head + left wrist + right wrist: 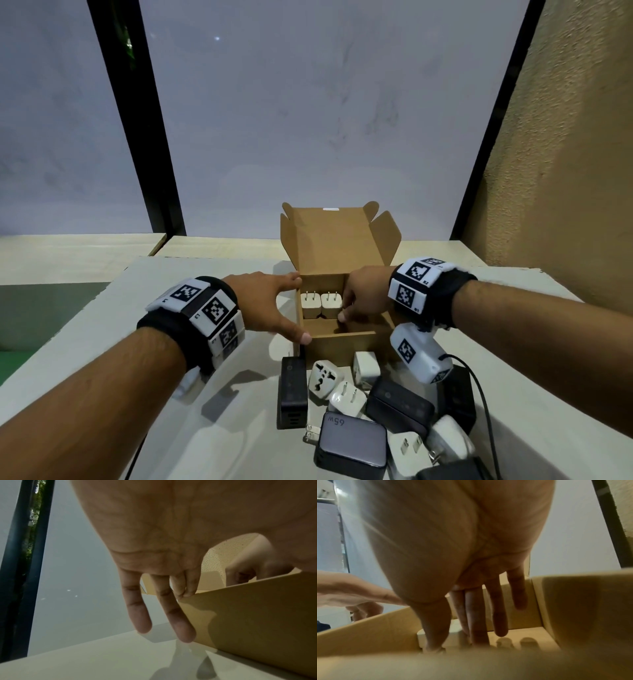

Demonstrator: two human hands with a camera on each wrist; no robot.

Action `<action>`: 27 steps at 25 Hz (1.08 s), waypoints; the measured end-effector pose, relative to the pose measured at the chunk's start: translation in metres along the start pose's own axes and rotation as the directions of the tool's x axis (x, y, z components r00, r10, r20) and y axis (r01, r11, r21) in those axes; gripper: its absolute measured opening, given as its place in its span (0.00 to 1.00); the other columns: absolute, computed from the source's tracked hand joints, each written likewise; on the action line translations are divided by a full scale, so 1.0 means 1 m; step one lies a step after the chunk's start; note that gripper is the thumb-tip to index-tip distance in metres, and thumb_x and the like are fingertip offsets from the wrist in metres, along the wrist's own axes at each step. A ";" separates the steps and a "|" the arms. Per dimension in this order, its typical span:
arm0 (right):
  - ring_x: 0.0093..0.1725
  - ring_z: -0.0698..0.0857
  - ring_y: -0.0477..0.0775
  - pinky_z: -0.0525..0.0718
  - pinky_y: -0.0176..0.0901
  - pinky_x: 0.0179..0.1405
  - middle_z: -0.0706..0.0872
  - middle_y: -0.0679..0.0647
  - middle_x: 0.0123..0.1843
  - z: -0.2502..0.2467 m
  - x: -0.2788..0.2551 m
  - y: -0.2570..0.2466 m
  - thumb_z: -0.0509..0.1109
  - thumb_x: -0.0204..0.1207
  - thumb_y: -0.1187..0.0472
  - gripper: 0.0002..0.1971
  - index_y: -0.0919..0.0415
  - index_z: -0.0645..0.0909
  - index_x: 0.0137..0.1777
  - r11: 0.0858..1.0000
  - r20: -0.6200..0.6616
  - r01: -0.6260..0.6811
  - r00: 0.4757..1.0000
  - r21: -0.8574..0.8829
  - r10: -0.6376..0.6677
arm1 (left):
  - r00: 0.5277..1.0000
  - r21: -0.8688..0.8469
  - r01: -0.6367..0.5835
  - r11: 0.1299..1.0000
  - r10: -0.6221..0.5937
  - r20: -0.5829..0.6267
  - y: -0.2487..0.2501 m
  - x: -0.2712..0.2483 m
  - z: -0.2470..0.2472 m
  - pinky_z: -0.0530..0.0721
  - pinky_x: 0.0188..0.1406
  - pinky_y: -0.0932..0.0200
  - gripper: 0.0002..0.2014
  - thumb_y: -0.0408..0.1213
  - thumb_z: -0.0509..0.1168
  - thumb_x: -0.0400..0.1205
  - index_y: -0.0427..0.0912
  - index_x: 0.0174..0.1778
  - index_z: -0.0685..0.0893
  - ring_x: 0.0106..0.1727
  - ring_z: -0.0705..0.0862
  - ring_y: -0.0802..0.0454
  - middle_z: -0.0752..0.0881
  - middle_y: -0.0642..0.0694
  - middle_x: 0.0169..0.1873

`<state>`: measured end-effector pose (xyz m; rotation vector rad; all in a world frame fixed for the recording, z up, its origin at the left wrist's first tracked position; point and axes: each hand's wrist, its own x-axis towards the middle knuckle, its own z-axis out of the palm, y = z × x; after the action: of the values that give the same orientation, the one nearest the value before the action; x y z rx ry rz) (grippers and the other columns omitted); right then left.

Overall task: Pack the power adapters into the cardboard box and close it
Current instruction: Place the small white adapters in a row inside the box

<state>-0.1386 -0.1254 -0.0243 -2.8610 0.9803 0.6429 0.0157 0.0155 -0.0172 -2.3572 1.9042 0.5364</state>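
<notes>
Your left hand (274,301) holds the cardboard box (346,346) still, fingers straight and spread along its side. Your right hand (363,294) reaches inside, fingers straight, touching the two white adapters (322,303) at the box's back corner. Push them snug together. More adapters (370,411) wait just in front of the box.
</notes>
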 end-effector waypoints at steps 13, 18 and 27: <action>0.46 0.89 0.48 0.85 0.44 0.54 0.92 0.48 0.46 -0.023 -0.080 0.001 0.69 0.79 0.48 0.12 0.54 0.88 0.52 0.967 -0.067 0.192 0.981 0.170 -0.183 | 1.000 -0.040 0.004 0.999 -0.005 -0.007 -0.002 0.002 0.008 0.61 0.80 0.45 0.57 0.75 0.67 0.59 0.62 0.83 0.49 0.81 0.64 0.49 0.56 0.60 0.83; 0.48 0.78 0.47 0.79 0.40 0.54 0.86 0.50 0.60 0.014 -0.115 -0.009 0.67 0.82 0.56 0.22 0.47 0.75 0.75 0.943 0.063 0.311 0.950 -0.118 -0.305 | 0.999 -0.065 0.038 0.997 -0.038 0.000 0.005 0.002 0.001 0.60 0.80 0.47 0.56 0.71 0.70 0.59 0.62 0.82 0.53 0.80 0.65 0.48 0.60 0.56 0.82; 0.45 0.79 0.54 0.81 0.45 0.44 0.84 0.55 0.57 0.039 -0.112 0.003 0.71 0.78 0.51 0.22 0.54 0.75 0.70 0.969 -0.083 0.191 0.975 -0.154 -0.206 | 0.998 -0.088 0.053 0.995 -0.050 0.038 0.010 -0.001 0.000 0.58 0.80 0.48 0.66 0.79 0.66 0.46 0.62 0.82 0.52 0.81 0.63 0.47 0.60 0.55 0.83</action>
<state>-0.2346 -0.0561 -0.0150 -3.0917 0.6685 0.5823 0.0056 0.0145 -0.0151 -2.4254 1.8363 0.6677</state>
